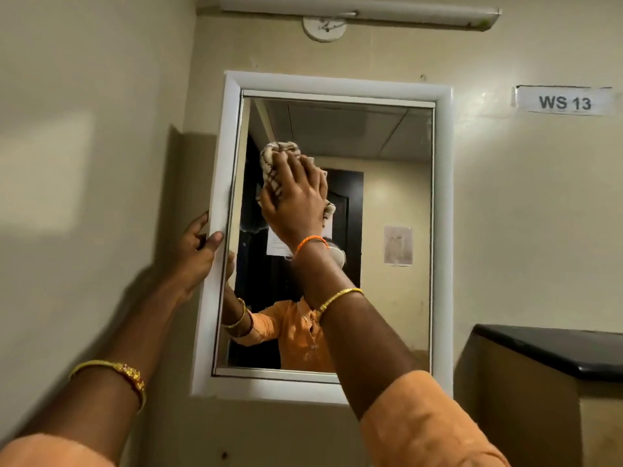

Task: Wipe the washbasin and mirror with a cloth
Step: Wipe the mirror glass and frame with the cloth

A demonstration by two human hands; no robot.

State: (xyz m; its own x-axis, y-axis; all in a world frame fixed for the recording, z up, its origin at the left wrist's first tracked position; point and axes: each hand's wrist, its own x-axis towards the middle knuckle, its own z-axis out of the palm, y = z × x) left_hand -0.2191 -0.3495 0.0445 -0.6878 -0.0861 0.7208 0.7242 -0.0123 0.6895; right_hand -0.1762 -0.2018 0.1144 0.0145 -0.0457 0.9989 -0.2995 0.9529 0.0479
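The right hand (296,197) presses a bunched checked cloth (274,163) flat against the upper left of the mirror (381,203), fingers spread over it. The left hand (197,252) grips the mirror's white frame (215,230) at its left edge, thumb on the front

One white-framed rectangular mirror (371,203) is seen, one bunched beige checked cloth (274,156) under the right hand (296,200), two hands, left hand (195,254) included, and three gold bangles.
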